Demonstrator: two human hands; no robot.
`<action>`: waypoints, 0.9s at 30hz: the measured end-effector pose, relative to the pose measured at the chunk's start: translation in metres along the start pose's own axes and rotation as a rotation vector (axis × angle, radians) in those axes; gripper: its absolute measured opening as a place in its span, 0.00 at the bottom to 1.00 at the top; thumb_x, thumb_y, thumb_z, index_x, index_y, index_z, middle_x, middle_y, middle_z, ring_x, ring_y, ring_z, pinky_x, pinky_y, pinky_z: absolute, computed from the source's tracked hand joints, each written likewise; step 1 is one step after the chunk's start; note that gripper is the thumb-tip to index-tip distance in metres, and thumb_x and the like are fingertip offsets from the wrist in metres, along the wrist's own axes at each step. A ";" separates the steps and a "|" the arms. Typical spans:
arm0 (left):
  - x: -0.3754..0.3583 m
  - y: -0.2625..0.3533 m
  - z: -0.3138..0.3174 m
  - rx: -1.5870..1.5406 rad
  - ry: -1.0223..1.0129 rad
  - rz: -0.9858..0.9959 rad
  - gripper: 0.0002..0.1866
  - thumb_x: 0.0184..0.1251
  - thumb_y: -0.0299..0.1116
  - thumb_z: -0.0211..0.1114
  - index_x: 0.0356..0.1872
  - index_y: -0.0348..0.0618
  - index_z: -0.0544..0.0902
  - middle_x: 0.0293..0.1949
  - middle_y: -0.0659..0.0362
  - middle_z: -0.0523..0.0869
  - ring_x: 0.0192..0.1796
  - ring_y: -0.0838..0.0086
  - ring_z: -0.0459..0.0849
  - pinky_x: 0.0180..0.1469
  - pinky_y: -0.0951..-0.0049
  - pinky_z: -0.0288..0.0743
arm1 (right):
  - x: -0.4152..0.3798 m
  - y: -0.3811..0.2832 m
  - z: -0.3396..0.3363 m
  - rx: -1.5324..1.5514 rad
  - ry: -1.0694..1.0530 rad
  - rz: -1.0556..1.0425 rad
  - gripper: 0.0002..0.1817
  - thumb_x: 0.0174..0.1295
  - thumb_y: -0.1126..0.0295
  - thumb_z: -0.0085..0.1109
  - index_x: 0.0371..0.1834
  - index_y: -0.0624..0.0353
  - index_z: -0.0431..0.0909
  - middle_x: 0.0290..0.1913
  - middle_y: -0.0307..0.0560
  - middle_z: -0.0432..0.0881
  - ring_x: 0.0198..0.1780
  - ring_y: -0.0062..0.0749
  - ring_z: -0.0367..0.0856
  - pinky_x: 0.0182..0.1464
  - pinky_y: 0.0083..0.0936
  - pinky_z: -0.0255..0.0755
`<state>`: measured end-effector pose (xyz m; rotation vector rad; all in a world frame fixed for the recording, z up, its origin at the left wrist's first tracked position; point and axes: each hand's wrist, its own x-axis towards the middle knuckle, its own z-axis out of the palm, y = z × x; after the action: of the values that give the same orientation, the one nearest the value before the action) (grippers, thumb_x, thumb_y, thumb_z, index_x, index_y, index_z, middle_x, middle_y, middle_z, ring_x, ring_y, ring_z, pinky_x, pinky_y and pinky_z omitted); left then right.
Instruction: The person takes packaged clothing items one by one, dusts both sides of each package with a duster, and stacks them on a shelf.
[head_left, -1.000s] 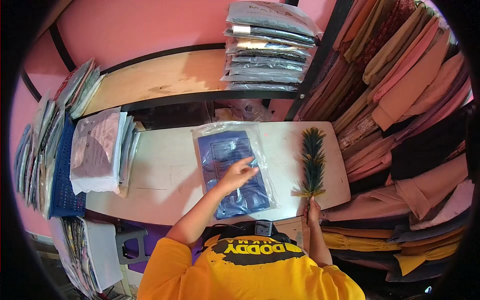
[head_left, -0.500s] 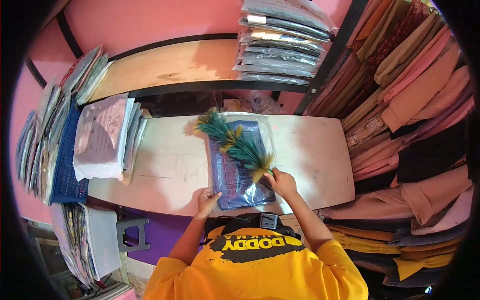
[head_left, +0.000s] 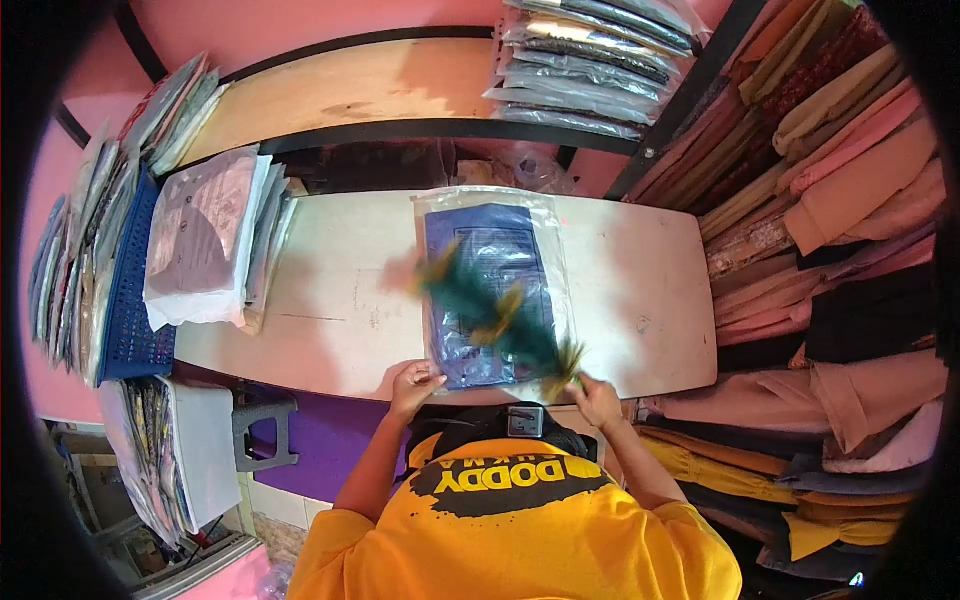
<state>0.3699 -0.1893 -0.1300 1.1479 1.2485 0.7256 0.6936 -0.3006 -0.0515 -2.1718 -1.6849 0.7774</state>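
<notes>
The bagged blue cloth [head_left: 510,248] is laid flat on the desk [head_left: 340,235], directly in front of the body, apparently so that its whole upper face can be reached. Its near left corner is pinched between thumb and fingers of the left hand [head_left: 410,388], a narrow grip by which the slippery plastic is probably kept from sliding. The handle of the feathery duster [head_left: 500,312] is enclosed in the right hand [head_left: 600,402] near the desk's front edge, with the blurred plumes slanted over the bag. A pile of bagged items [head_left: 205,235] is set beside the blue basket [head_left: 140,290].

Compared with a second ago, the duster is shifted from the right side to above the bag, and the left hand is moved from the bag's middle to its corner.
</notes>
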 end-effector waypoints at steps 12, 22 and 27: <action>-0.018 0.011 -0.016 0.094 -0.214 -0.228 0.09 0.52 0.29 0.64 0.30 0.34 0.76 0.21 0.60 0.78 0.21 0.82 0.76 0.24 0.84 0.71 | -0.021 0.032 0.007 0.239 0.557 0.331 0.22 0.58 0.50 0.43 0.34 0.61 0.72 0.23 0.61 0.74 0.29 0.56 0.74 0.29 0.43 0.66; -0.014 0.018 -0.023 0.187 -0.303 -0.301 0.12 0.54 0.36 0.62 0.25 0.36 0.77 0.20 0.60 0.79 0.21 0.80 0.76 0.24 0.82 0.70 | 0.058 -0.017 0.013 -0.163 0.177 0.132 0.24 0.57 0.46 0.39 0.32 0.58 0.70 0.23 0.59 0.77 0.27 0.53 0.76 0.30 0.42 0.70; -0.014 0.006 -0.022 0.089 -0.275 -0.275 0.11 0.54 0.35 0.62 0.26 0.36 0.77 0.19 0.61 0.78 0.21 0.80 0.75 0.24 0.82 0.70 | 0.046 0.041 -0.005 -0.022 0.503 0.590 0.26 0.59 0.47 0.37 0.37 0.61 0.72 0.28 0.63 0.76 0.32 0.57 0.76 0.33 0.45 0.68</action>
<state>0.3462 -0.1941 -0.1175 1.0793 1.1816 0.2985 0.7371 -0.2673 -0.0806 -2.6216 -0.8216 0.2798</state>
